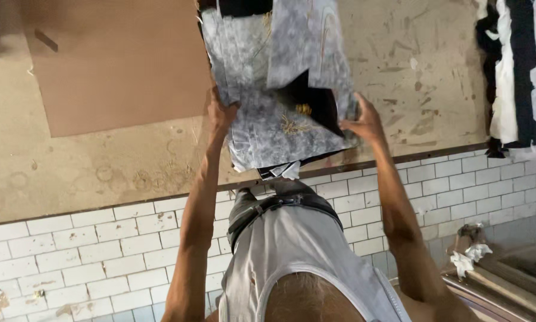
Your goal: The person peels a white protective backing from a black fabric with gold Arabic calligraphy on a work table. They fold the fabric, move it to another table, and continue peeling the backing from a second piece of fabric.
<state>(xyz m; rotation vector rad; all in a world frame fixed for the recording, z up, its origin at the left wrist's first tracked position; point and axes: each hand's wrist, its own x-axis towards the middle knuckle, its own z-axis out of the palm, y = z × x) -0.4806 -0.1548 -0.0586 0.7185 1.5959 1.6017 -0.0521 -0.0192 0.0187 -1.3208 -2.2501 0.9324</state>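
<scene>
Fabric stack between both hands, top edge cut off, fingers hidden underneath.

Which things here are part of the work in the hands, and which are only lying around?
In hand: stack of grey fabric pieces, gripped by left hand and right hand.
Lying about: brown board, black-and-white cloth pile, table.

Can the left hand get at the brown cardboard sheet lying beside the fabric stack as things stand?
Probably yes, once freed. The left hand grips the edge of the grey fabric stack, and the cardboard sheet lies right beside it on the table with nothing between.
</scene>
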